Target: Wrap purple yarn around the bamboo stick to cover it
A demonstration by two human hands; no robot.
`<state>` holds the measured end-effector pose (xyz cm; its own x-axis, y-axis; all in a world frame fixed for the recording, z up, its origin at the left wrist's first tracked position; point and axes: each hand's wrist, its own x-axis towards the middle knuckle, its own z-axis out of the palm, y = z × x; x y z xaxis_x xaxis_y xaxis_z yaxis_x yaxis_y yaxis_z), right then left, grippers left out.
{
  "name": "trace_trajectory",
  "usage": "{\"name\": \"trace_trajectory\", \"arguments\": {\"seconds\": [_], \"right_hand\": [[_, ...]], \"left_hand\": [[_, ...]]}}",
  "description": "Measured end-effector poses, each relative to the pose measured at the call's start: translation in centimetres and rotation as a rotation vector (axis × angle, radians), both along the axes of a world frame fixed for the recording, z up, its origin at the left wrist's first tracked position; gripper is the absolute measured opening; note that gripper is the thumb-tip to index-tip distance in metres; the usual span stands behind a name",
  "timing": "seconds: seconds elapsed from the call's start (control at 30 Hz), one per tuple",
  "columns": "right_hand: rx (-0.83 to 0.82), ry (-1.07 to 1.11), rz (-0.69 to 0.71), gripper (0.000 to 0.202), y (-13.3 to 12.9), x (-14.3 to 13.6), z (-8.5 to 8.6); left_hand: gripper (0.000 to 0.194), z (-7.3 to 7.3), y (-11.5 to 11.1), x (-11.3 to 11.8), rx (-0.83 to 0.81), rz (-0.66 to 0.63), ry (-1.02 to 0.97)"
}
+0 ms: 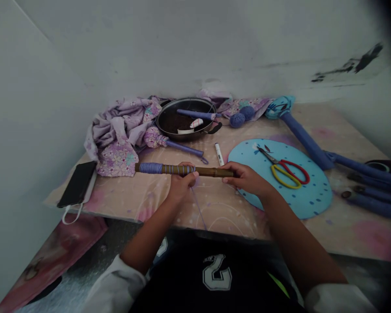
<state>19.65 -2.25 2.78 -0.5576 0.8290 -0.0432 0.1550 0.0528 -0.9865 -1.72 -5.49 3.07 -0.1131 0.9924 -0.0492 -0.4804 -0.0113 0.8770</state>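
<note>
A brown bamboo stick [208, 171] lies level between my hands, above the near part of the table. Purple yarn [150, 168] is wound tightly near its left end, then runs in wide spirals toward the middle. My left hand [182, 182] is closed round the stick at its middle, thumb on the yarn; a loose strand hangs from there to the table edge. My right hand [243, 176] grips the stick's right end between thumb and fingers. Just beyond the stick lies a white marker [219, 154] with a dark cap.
Scissors [285, 167] with red and yellow handles lie on a blue round mat [299, 204] at right. Behind stand a black pan [185, 136], yarn balls [243, 116] and flowered cloth [117, 130]. A dark phone [77, 183] is at left; several purple-wrapped sticks [378, 202] lie right.
</note>
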Motion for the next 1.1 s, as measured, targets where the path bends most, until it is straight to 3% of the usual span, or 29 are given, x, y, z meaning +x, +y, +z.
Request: {"name": "trace_trajectory", "arguments": {"seconds": [0.33, 0.5, 0.67, 0.8, 0.9, 1.1], "right_hand": [[-0.032, 0.029, -0.003, 0.031, -0.2, 0.5, 0.5], [-0.082, 0.047, -0.003, 0.032, -0.5, 0.2, 0.0], [-0.052, 0.020, 0.004, 0.029, -0.5, 0.1, -0.2], [0.010, 0.013, 0.023, 0.027, -0.4, -0.1, -0.4], [0.041, -0.003, 0.048, 0.027, -0.4, -0.4, -0.2], [0.065, -0.024, 0.087, 0.031, -0.2, -0.6, 0.2]], "left_hand": [[0.033, 0.6, -0.7, -0.6, 0.055, 0.010, 0.012], [0.036, -0.4, -1.7, -0.2, 0.091, -0.004, 0.060], [0.045, -1.2, -2.7, 0.7, 0.010, 0.020, 0.067], [0.049, -1.1, -3.5, 1.6, -0.071, 0.067, 0.002], [0.041, -0.9, -3.9, 1.9, -0.088, 0.128, -0.030], [0.035, -0.2, -4.3, 0.9, -0.089, 0.263, 0.036]]}}
